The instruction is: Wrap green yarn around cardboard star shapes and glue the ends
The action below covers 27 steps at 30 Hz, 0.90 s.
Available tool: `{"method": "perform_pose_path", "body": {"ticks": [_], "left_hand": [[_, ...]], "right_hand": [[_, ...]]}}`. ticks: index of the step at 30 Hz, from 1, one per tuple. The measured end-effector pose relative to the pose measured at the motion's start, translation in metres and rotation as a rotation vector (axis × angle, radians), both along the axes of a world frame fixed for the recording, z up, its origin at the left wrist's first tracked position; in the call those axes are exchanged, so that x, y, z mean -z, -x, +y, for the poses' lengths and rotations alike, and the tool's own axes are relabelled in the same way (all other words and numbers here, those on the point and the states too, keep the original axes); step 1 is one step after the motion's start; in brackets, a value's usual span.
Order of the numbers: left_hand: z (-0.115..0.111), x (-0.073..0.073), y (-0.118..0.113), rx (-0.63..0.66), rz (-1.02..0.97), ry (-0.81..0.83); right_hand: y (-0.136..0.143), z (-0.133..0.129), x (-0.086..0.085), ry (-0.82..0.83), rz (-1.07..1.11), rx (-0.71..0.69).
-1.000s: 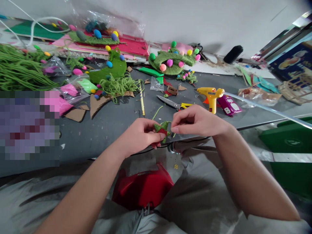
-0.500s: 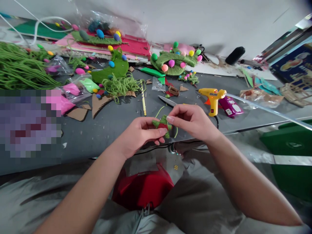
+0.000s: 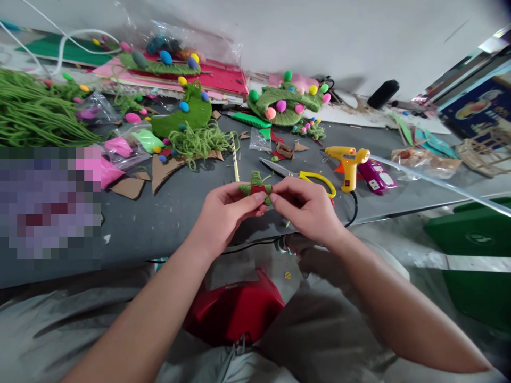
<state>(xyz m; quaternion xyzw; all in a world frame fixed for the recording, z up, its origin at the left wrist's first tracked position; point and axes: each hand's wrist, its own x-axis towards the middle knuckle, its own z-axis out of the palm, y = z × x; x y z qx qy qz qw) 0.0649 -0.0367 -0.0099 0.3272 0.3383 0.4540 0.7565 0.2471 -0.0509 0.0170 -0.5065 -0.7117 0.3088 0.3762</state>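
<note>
A small star (image 3: 256,181) with green yarn wrapped round its points and a red middle is held up over the table's near edge. My left hand (image 3: 227,213) pinches it from the left, thumb across its lower front. From the right, my right hand (image 3: 305,205) closes thumb and fingertips on the star's right side. Just behind my right hand lie scissors (image 3: 317,176) with yellow handles, blades pointing left. A striped pencil (image 3: 235,159) lies behind the star.
A yellow glue gun (image 3: 348,162) stands right of the scissors, beside a purple packet (image 3: 377,175). Loose green yarn (image 3: 199,141), cardboard scraps (image 3: 128,187) and green wreath pieces with coloured balls (image 3: 285,103) lie further back. A red stool (image 3: 235,308) is below.
The star has moved slightly left and up and turned, showing more of its front. My right hand has shifted lower, uncovering the scissors' yellow handles.
</note>
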Motion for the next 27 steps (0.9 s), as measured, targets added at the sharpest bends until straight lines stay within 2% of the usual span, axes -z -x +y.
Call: {"method": "perform_pose_path", "body": {"ticks": [4, 9, 13, 15, 20, 23, 27], "left_hand": [[0.001, 0.003, 0.0, -0.053, 0.151, -0.077], [0.0, 0.002, 0.001, -0.134, 0.447, -0.197], [-0.001, -0.001, 0.001, -0.104, 0.698, -0.314], [-0.001, -0.001, 0.001, -0.018, 0.758, -0.345], [0.004, 0.002, -0.001, 0.106, 0.707, -0.329], [0.008, 0.004, 0.001, 0.157, 0.603, -0.275], [0.01, 0.005, 0.005, 0.212, 0.54, -0.319]], "right_hand": [[-0.002, -0.003, 0.003, -0.192, -0.208, -0.085], [-0.005, -0.007, 0.004, -0.222, -0.375, -0.119], [-0.009, -0.008, -0.001, -0.265, -0.463, -0.154], [-0.012, -0.006, -0.004, -0.284, -0.476, -0.191], [-0.02, 0.0, -0.01, -0.29, -0.479, -0.268], [-0.023, 0.002, -0.012, -0.272, -0.442, -0.232], [-0.027, 0.002, -0.015, -0.236, -0.377, -0.203]]}}
